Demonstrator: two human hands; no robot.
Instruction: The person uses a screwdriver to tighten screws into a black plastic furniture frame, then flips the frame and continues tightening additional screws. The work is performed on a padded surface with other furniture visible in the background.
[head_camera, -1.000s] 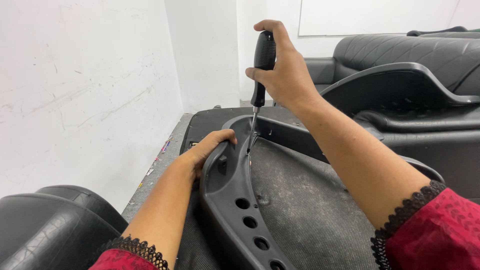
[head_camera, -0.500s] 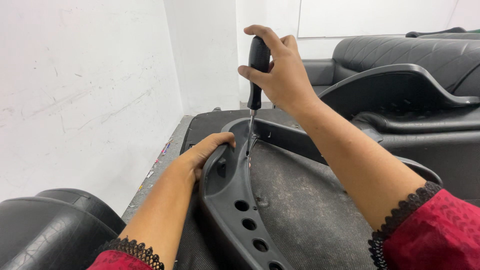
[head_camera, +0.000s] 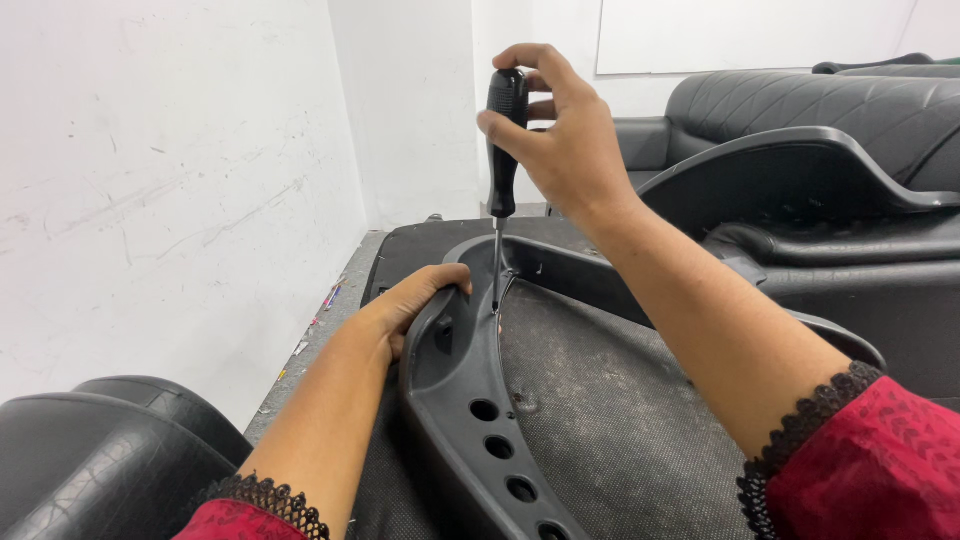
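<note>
Black screwdriver (head_camera: 504, 140) in right hand (head_camera: 560, 140)

2 bare forearms, each in a red patterned sleeve (head_camera: 880, 455) edged with black scalloped lace trim.

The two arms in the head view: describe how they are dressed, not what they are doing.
Both forearms are bare. The left hand and right hand wear no gloves, and no rings or watch show. Each arm has a dark red patterned sleeve, left sleeve and right sleeve, pushed up the arm and edged with scalloped black lace trim.
</note>
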